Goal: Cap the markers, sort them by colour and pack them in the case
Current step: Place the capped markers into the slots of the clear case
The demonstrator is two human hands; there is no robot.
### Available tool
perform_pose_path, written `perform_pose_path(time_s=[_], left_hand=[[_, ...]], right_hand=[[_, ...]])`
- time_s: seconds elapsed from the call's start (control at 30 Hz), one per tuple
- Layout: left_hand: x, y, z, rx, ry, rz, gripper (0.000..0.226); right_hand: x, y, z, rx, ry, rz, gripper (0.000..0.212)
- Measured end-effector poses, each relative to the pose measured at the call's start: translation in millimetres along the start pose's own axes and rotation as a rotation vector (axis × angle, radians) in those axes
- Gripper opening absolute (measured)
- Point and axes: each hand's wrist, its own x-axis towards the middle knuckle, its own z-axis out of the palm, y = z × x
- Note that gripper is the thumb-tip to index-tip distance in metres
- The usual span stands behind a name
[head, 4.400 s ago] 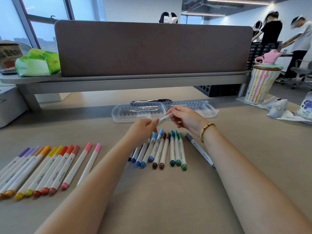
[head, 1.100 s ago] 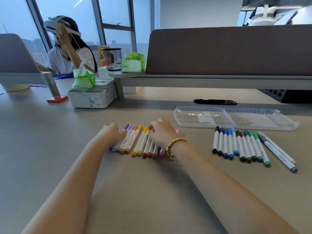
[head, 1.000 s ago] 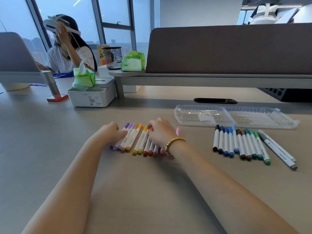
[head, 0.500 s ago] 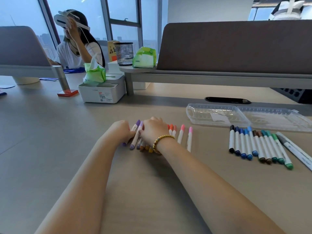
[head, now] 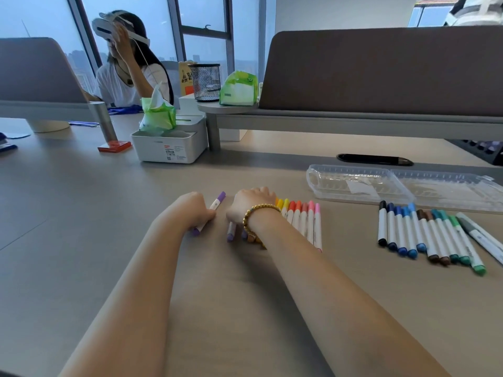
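My left hand (head: 192, 212) grips a purple marker (head: 217, 203) that lies slanted on the table, apart from the others. My right hand (head: 251, 204), with a gold bead bracelet, rests fingers-down on the left part of a row of warm-coloured markers (head: 302, 217): yellow, orange, red and pink show to its right, and a purple cap sticks out under its wrist. A second row of black, blue, brown and green markers (head: 424, 235) lies further right, with two grey ones (head: 481, 235) beside it. The clear plastic case (head: 353, 183) lies open behind that row.
A white tissue box (head: 168, 146) stands at the back left, with a red pad (head: 114, 146) beside it. A black pen-like object (head: 374, 159) lies behind the case. A shelf with a brown divider (head: 381, 72) crosses the back. A person with a headset sits far left.
My left hand has pulled one purple marker out to the left, away from the row. My right hand has pushed the warm row together and the view has drifted left.
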Motion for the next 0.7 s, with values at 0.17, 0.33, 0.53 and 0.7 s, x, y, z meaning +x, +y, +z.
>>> perform_pose_path(time_s=[0.17,0.33,0.53,0.7], left_hand=[[-4,13,0,0.065,0.067,0.001,0.024],[-5,29,-1,-0.033,0.038,0.006,0.033],[9,82,-12,-0.205,0.044,0.091,0.03],[36,151,-4,-0.283,0.057,0.206,0.031]], right_hand=[[3,-4,-2,-0.019,-0.033,-0.021,0.026],[3,17,-15,0.357,-0.11,0.03,0.031],[8,91,-39,0.702,0.0,0.17,0.02],[23,163,-52,0.785,0.119,0.339,0.018]])
